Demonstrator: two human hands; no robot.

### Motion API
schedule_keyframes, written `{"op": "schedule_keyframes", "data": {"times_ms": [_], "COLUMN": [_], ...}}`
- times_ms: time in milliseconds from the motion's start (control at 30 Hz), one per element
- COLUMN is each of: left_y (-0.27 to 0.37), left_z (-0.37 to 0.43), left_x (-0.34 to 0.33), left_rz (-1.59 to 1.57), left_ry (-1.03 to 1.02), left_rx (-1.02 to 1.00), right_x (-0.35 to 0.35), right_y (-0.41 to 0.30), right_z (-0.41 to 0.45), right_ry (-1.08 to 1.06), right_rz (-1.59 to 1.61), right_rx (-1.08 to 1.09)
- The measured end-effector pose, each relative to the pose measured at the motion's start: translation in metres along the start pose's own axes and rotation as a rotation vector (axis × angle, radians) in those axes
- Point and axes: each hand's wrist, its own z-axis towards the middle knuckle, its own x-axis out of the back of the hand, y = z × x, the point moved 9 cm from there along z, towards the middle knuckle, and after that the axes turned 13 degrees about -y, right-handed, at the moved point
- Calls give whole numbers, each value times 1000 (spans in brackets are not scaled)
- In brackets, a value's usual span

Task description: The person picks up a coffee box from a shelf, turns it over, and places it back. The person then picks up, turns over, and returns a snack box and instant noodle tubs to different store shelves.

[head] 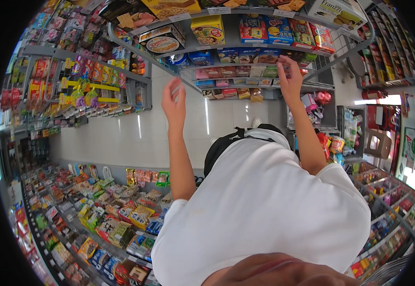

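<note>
Both hands are raised toward a tiered metal store shelf [178, 50] of boxed snacks. My right hand [290, 77] is beside a row of blue and brown snack boxes [248, 55]; whether its fingertips touch one cannot be told. My left hand [174, 94] hangs in the air by the shelf's left side, fingers loosely bent and holding nothing. A round blue tin [178, 60] sits on the tier near it. Above are a Danisa cookie box [162, 41], a yellow box [208, 30] and several red and blue boxes [279, 32].
Hanging snack packets [96, 71] fill a wire rack at the left. Behind me, lower left, stands a long shelf of bagged snacks [114, 218]. At the right are a bin of toys [313, 103], a brown plastic stool [378, 143] and more racks. Pale floor tiles [121, 143] run between.
</note>
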Motion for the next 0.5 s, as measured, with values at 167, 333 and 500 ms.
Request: {"op": "schedule_keyframes", "data": {"times_ms": [167, 333, 500], "left_y": [92, 105, 101], "left_z": [64, 106, 128], "left_x": [-64, -128, -150], "left_rz": [181, 459, 693], "left_ry": [130, 250, 395], "left_rx": [-250, -288, -320], "right_x": [29, 76, 130], "right_y": [33, 86, 137], "right_z": [-22, -65, -96], "right_ry": [-35, 21, 84], "right_rz": [74, 49, 48], "right_rx": [1, -167, -259]}}
